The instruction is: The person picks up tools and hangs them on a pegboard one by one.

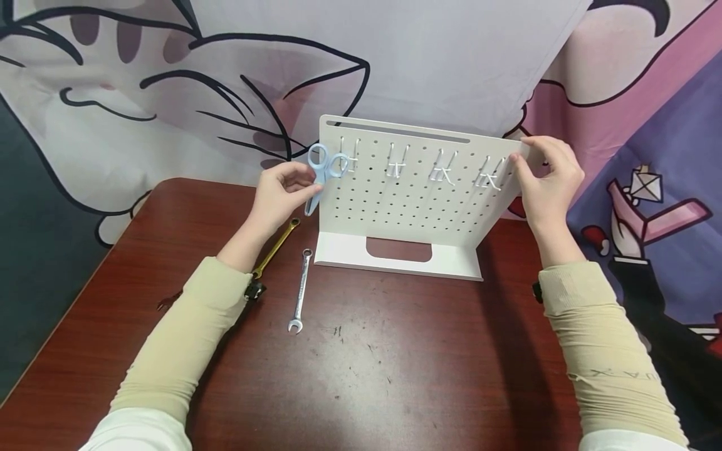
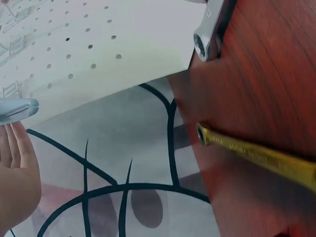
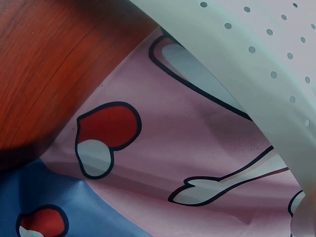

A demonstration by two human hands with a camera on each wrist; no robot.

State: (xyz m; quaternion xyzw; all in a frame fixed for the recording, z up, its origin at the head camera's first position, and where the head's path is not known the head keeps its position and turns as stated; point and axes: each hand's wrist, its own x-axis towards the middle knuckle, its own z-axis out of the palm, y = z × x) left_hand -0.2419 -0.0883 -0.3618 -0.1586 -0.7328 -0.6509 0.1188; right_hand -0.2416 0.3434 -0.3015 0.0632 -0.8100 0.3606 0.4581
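Observation:
A pair of light blue scissors point(image 1: 318, 177) points blades down at the left edge of a white pegboard point(image 1: 389, 203). My left hand point(image 1: 282, 193) pinches them between thumb and fingers. Their finger loops overlap the leftmost white hook point(image 1: 354, 156) in the head view; whether they touch it I cannot tell. In the left wrist view, the scissors' tip point(image 2: 22, 109) shows above the hand. My right hand point(image 1: 549, 178) grips the board's upper right corner between thumb and fingers. Several white hooks run in a row across the board.
A silver wrench point(image 1: 301, 291) lies on the brown table point(image 1: 395, 363) in front of the board. A yellow wrench point(image 1: 277, 247) lies left of it, partly behind my left wrist. A small dark reddish item point(image 1: 168, 301) peeks out beside my left sleeve. Printed cloth point(image 1: 451, 62) hangs behind.

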